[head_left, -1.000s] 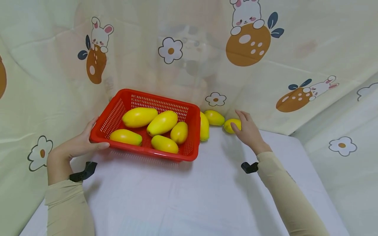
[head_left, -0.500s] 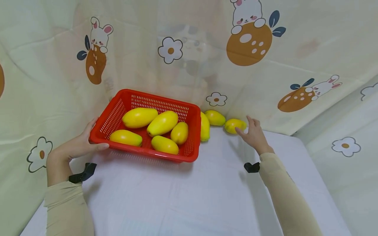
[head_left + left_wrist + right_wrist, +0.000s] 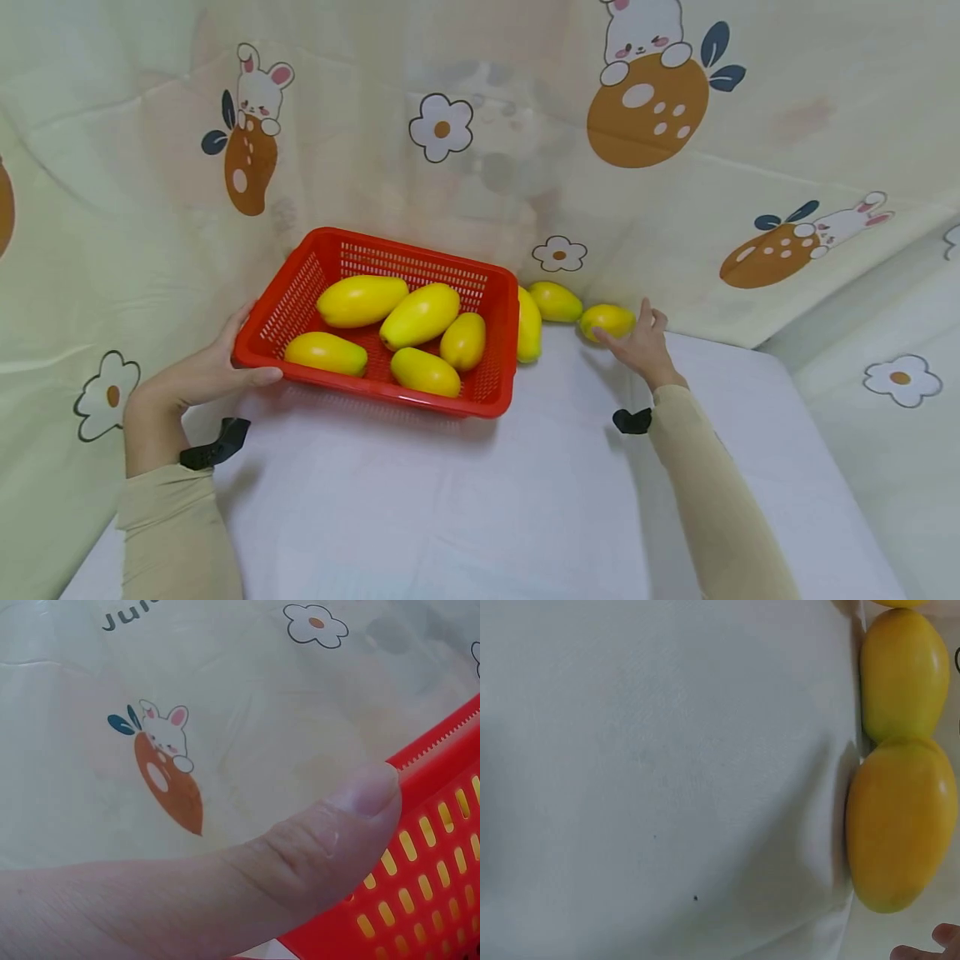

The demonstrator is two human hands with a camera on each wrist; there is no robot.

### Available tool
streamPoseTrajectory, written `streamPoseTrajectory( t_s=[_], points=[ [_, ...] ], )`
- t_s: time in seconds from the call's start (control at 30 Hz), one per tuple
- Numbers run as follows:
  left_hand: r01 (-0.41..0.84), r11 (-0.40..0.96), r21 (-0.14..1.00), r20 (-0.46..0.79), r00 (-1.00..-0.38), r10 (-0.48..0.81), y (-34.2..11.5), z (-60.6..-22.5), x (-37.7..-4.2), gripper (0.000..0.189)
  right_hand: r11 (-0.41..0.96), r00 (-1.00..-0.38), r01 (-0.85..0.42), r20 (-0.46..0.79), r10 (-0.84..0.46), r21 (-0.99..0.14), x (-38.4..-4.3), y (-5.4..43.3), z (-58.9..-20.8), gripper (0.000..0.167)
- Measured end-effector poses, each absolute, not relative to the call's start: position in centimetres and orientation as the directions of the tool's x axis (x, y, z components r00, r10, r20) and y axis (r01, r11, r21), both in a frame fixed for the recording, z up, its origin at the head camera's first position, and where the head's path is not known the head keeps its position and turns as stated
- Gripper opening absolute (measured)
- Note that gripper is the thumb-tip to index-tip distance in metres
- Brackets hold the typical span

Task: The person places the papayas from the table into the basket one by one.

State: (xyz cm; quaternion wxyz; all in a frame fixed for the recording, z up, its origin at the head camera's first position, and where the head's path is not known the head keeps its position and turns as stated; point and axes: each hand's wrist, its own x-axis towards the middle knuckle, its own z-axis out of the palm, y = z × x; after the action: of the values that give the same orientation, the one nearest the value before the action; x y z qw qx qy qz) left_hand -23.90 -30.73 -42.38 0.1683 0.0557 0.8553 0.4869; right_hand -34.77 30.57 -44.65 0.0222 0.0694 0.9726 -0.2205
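Note:
My left hand grips the near left corner of a red plastic basket, thumb along the rim. In the left wrist view that thumb lies against the slotted basket wall. Inside the basket are several yellow mangoes, one of them a mango lying at a slant in the middle. My right hand, fingers spread, is beside the rightmost mango on the table. Its thumb overlaps that mango in the head view, while the right wrist view shows fingertips apart from the mango.
Two more mangoes lie right of the basket: one upright-lying mango against its side and another mango by the curtain. The patterned curtain rises behind the white table.
My right hand has drawn back from over the rightmost mango to its right side, uncovering more of it. The left hand keeps its grip on the basket, and the view has shifted slightly.

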Motion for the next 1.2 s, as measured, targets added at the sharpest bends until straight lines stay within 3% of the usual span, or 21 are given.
streamPoseTrajectory(
  t_s=[0.23, 1.2],
  points=[
    [-0.067, 0.51, 0.858, -0.227, -0.939, 0.259, -30.8, -42.5, -23.9, 0.11, 0.878, -0.984, 0.177, -0.087, 0.154, -0.446, -35.4, 30.1, -45.4, 0.126],
    [-0.055, 0.482, 0.875, -0.204, -0.943, 0.264, -30.8, -42.6, -24.3, 0.109, 0.916, -0.991, 0.134, -0.051, 0.124, -0.377, -37.0, 29.0, -46.5, 0.113]
  ],
)
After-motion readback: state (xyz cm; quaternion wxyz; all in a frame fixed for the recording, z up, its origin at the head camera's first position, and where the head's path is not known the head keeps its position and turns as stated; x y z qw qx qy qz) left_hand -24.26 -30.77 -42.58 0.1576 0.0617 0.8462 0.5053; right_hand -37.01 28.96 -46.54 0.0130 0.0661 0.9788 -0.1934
